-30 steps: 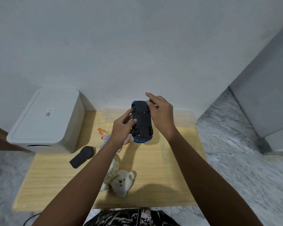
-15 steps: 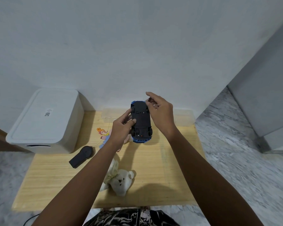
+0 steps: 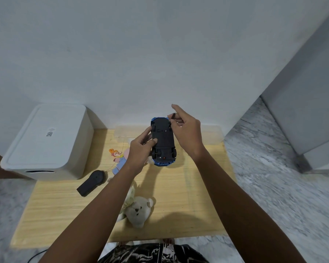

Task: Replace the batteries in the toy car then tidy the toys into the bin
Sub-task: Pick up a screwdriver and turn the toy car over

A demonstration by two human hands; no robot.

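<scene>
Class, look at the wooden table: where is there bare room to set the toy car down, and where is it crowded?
Bare wood shows on the table right of the teddy bear, and along the near-left edge below the black remote. It is crowded in the middle-left, where the doll, remote and bear lie together beside the white box.

left hand (image 3: pixel 141 149) grips upturned toy car (image 3: pixel 163 141); right hand (image 3: pixel 186 132) pinches small dark piece (image 3: pixel 173 116).
</scene>
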